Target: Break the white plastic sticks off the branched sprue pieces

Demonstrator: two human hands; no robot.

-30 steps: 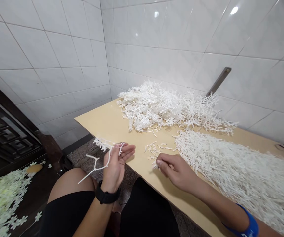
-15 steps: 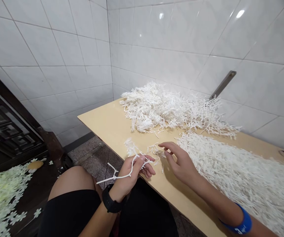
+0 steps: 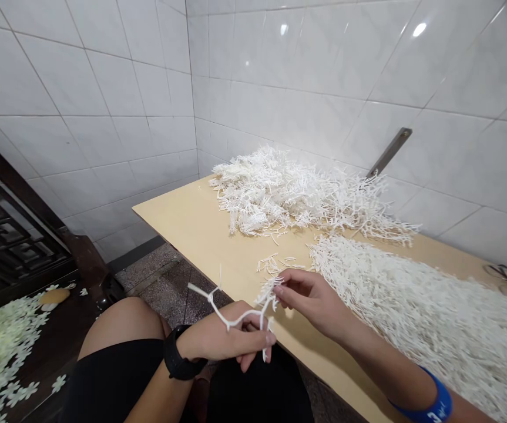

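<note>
I see the left hand [image 3: 231, 341] pinching a white branch [image 3: 210, 298] between thumb and fingers, over the table's [image 3: 178, 211] near edge. The right hand [image 3: 312, 298] pinches white sprigs [image 3: 265, 291] by the branch's end. Loose bits [image 3: 271, 264] lie just beyond, before a tangled white pile [image 3: 288, 191].
</note>
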